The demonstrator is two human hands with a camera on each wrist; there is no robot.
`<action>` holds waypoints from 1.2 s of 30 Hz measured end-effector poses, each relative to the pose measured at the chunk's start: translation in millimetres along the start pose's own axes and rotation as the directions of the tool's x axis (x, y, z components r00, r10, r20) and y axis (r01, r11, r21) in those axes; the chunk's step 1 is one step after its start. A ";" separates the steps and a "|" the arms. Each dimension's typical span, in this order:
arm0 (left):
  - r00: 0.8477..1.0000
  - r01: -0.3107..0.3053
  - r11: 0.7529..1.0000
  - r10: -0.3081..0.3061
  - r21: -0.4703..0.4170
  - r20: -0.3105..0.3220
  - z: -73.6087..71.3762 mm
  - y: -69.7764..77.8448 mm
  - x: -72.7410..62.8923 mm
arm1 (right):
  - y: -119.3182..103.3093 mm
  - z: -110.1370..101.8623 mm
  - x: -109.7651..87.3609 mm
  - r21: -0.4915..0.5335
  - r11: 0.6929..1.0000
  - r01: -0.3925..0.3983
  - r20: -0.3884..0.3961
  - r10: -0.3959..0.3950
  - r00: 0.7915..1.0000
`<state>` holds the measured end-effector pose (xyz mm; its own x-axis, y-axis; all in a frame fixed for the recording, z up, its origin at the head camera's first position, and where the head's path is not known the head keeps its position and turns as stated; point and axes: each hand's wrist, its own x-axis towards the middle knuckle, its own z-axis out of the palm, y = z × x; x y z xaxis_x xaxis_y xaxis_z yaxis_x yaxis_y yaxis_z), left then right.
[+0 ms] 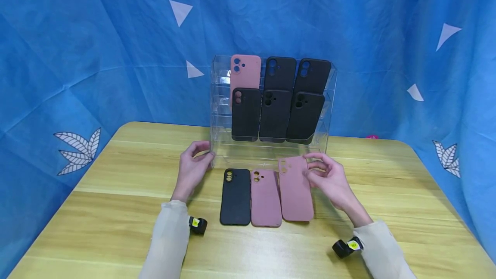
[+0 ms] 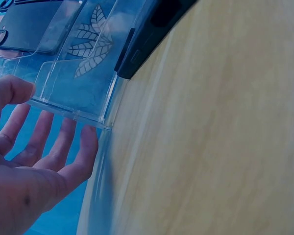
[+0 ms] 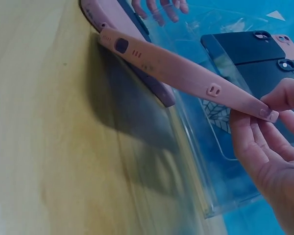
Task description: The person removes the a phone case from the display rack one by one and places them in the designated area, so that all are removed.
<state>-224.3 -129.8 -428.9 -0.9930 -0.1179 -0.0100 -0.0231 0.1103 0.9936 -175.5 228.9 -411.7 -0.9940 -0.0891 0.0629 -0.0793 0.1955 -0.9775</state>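
Observation:
My right hand pinches the upper right edge of a pink phone case, thumb on one side and fingers on the other. The right wrist view shows this case edge-on, raised at a slant over the table. Beside it lie another pink phone case and a black phone case. My left hand is at the left side of a clear plastic rack. Its spread, slightly bent fingers and thumb touch the rack's side in the left wrist view.
The tiered rack holds a pink case at upper left, with several black cases beside and in front of it. Behind the wooden table hangs a blue patterned curtain. A small black camera is on each wrist.

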 end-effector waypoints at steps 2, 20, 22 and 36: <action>1.000 -0.001 1.000 0.001 -0.004 0.001 0.3 0.6 -0.1 | 1.7 -1.2 -1.3 0.005 1.000 -0.004 0.005 0.004 1.000; 1.000 0.002 1.000 -0.002 -0.001 -0.002 -0.1 -0.8 1.3 | 12.9 -8.8 -8.9 -0.082 0.995 -0.049 0.048 0.053 0.997; 1.000 0.002 1.000 -0.002 -0.003 -0.001 -0.1 -0.6 1.2 | 12.8 -8.4 -9.6 -0.101 0.993 -0.055 0.052 0.061 0.997; 1.000 0.022 0.999 -0.021 -0.033 0.013 -0.6 0.7 0.3 | 17.7 -3.3 -8.7 -0.363 0.931 -0.038 0.017 0.047 0.999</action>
<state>-224.6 -130.3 -428.1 -0.9937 -0.1073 -0.0327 -0.0408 0.0747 0.9964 -168.5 236.3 -428.8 -0.9953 -0.0961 0.0134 -0.0634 0.5399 -0.8393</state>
